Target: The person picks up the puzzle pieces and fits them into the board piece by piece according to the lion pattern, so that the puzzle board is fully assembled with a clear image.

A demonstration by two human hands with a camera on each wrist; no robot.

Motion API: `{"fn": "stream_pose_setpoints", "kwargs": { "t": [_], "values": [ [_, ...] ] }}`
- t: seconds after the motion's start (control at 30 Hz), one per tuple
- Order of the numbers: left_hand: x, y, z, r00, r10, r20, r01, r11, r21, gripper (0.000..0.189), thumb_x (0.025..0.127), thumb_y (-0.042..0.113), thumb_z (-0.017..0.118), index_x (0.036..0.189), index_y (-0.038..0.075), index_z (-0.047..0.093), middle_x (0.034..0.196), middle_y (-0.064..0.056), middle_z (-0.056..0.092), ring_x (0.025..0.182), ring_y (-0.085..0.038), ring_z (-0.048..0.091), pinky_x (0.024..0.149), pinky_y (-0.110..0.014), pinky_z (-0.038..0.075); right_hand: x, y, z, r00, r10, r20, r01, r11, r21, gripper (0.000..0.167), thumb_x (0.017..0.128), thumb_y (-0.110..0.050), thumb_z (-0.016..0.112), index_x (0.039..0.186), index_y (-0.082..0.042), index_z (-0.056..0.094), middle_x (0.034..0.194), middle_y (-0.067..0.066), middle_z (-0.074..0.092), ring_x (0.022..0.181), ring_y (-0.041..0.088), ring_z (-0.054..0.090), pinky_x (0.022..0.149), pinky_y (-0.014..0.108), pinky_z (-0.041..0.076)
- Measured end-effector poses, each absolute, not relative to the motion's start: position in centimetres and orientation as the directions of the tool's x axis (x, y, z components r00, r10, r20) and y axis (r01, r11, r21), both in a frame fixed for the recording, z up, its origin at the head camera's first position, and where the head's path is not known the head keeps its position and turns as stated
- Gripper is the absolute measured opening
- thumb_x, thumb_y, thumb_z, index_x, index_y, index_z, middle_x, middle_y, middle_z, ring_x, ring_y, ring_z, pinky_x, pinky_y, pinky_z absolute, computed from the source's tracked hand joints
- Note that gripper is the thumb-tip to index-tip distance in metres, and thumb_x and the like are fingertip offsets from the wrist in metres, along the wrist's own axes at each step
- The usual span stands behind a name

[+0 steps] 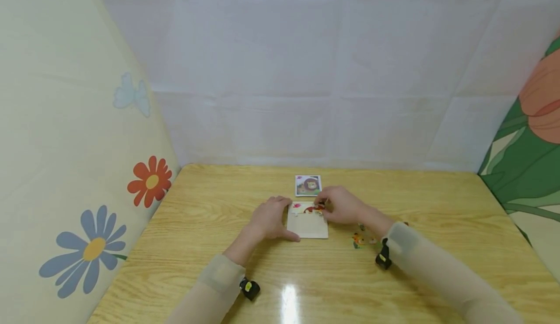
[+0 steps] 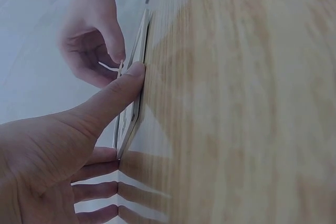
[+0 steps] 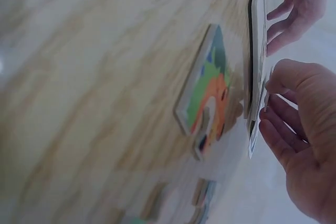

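A small white puzzle tray (image 1: pixel 308 227) lies on the table, with joined pieces along its far side showing a red-brown and pink picture. My left hand (image 1: pixel 270 219) spans the tray's left side, fingers by the far corner and thumb by the near one. In the left wrist view its straight thumb (image 2: pixel 118 90) rests against the tray's edge. My right hand (image 1: pixel 343 205) is over the tray's far right part. Between thumb and fingertips it pinches a thin puzzle piece (image 3: pixel 268 98), seen nearly edge-on in the right wrist view; its picture is mostly hidden.
Just beyond the tray lies a square picture card (image 1: pixel 308 186) with a lion. Loose puzzle pieces (image 1: pixel 357 239) are scattered right of the tray, under the right forearm; one orange and green piece (image 3: pixel 210 98) shows large. A white cloth (image 1: pixel 262 71) hangs behind the table.
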State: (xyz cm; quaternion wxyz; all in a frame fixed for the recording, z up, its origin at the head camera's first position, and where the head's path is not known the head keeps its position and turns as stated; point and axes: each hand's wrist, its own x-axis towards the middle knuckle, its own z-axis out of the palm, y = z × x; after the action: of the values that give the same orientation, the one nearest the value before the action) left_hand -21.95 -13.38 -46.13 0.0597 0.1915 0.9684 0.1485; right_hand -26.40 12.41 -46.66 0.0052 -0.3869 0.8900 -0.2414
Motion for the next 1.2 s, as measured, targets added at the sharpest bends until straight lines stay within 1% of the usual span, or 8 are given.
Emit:
{"fn": "stream_pose_setpoints", "kwargs": {
  "t": [0.17, 0.37, 0.47, 0.63, 0.83, 0.93, 1.1, 1.2],
  "values": [
    [-21.92, -13.35, -46.01, -0.919, 0.39, -0.062, 0.354, 0.883, 0.307, 0.11, 0.064, 0.06, 0.098, 0.15, 0.005, 0.056, 0.153, -0.016, 0.059, 0.137, -0.037, 0.058, 0.115, -0.053, 0.053, -26.14, 12.01, -46.37, -0.719, -0.679, 0.149, -0.663, 0.604, -0.443, 0.029, 0.084, -0.001, 0.075, 0.112, -0.007, 0.078, 0.105, 0.004, 0.078, 0.09, 0.011, 0.067, 0.083, 0.026, 0.061],
    [-21.95, -13.36, -46.02, -0.918, 0.391, -0.061, 0.356, 0.884, 0.301, 0.11, 0.065, 0.061, 0.098, 0.15, 0.006, 0.057, 0.154, -0.015, 0.059, 0.137, -0.036, 0.058, 0.114, -0.052, 0.054, -25.99, 11.65, -46.17, -0.711, -0.684, 0.16, -0.675, 0.602, -0.427, 0.026, 0.084, 0.001, 0.074, 0.108, -0.006, 0.08, 0.101, 0.005, 0.079, 0.083, 0.011, 0.065, 0.077, 0.023, 0.058],
    [-21.94, -13.37, -46.04, -0.919, 0.39, -0.061, 0.354, 0.883, 0.308, 0.11, 0.064, 0.061, 0.098, 0.15, 0.006, 0.057, 0.154, -0.016, 0.059, 0.137, -0.036, 0.058, 0.114, -0.053, 0.054, -26.03, 11.58, -46.26, -0.699, -0.695, 0.169, -0.692, 0.6, -0.401, 0.026, 0.083, 0.001, 0.073, 0.108, -0.005, 0.08, 0.101, 0.006, 0.079, 0.086, 0.013, 0.066, 0.078, 0.026, 0.059],
    [-21.99, -13.35, -46.1, -0.919, 0.39, -0.063, 0.354, 0.884, 0.307, 0.11, 0.064, 0.061, 0.098, 0.15, 0.005, 0.057, 0.154, -0.016, 0.059, 0.136, -0.036, 0.059, 0.113, -0.052, 0.054, -26.07, 11.48, -46.52, -0.691, -0.703, 0.17, -0.705, 0.603, -0.373, 0.026, 0.084, -0.001, 0.072, 0.108, -0.005, 0.081, 0.103, 0.007, 0.078, 0.092, 0.016, 0.068, 0.083, 0.031, 0.061],
    [-22.06, -13.27, -46.13, -0.92, 0.385, -0.068, 0.348, 0.887, 0.304, 0.111, 0.064, 0.062, 0.098, 0.15, 0.005, 0.057, 0.154, -0.015, 0.059, 0.136, -0.036, 0.059, 0.113, -0.052, 0.054, -25.98, 11.46, -46.54, -0.686, -0.706, 0.175, -0.71, 0.595, -0.377, 0.025, 0.082, 0.0, 0.073, 0.106, -0.004, 0.082, 0.099, 0.006, 0.075, 0.086, 0.015, 0.065, 0.078, 0.027, 0.059],
    [-22.06, -13.23, -46.13, -0.922, 0.381, -0.074, 0.342, 0.888, 0.306, 0.111, 0.065, 0.062, 0.098, 0.15, 0.006, 0.056, 0.154, -0.015, 0.058, 0.136, -0.036, 0.059, 0.113, -0.052, 0.054, -25.94, 11.49, -46.51, -0.68, -0.71, 0.183, -0.715, 0.589, -0.376, 0.025, 0.082, 0.001, 0.072, 0.105, -0.004, 0.082, 0.098, 0.006, 0.074, 0.086, 0.016, 0.065, 0.076, 0.028, 0.059],
    [-22.05, -13.16, -46.16, -0.924, 0.375, -0.074, 0.337, 0.89, 0.306, 0.11, 0.065, 0.062, 0.098, 0.15, 0.006, 0.057, 0.154, -0.015, 0.059, 0.135, -0.035, 0.059, 0.112, -0.052, 0.055, -25.93, 11.53, -46.67, -0.681, -0.709, 0.185, -0.718, 0.597, -0.357, 0.022, 0.084, -0.001, 0.073, 0.104, -0.004, 0.082, 0.099, 0.007, 0.074, 0.087, 0.017, 0.065, 0.078, 0.03, 0.059],
    [-22.09, -13.15, -46.21, -0.924, 0.376, -0.072, 0.338, 0.889, 0.307, 0.11, 0.064, 0.061, 0.098, 0.15, 0.006, 0.057, 0.153, -0.015, 0.059, 0.135, -0.035, 0.059, 0.112, -0.052, 0.055, -26.09, 11.65, -46.67, -0.686, -0.707, 0.171, -0.711, 0.602, -0.364, 0.019, 0.089, -0.003, 0.072, 0.104, -0.005, 0.082, 0.1, 0.006, 0.075, 0.087, 0.016, 0.066, 0.078, 0.03, 0.059]
  ]
}}
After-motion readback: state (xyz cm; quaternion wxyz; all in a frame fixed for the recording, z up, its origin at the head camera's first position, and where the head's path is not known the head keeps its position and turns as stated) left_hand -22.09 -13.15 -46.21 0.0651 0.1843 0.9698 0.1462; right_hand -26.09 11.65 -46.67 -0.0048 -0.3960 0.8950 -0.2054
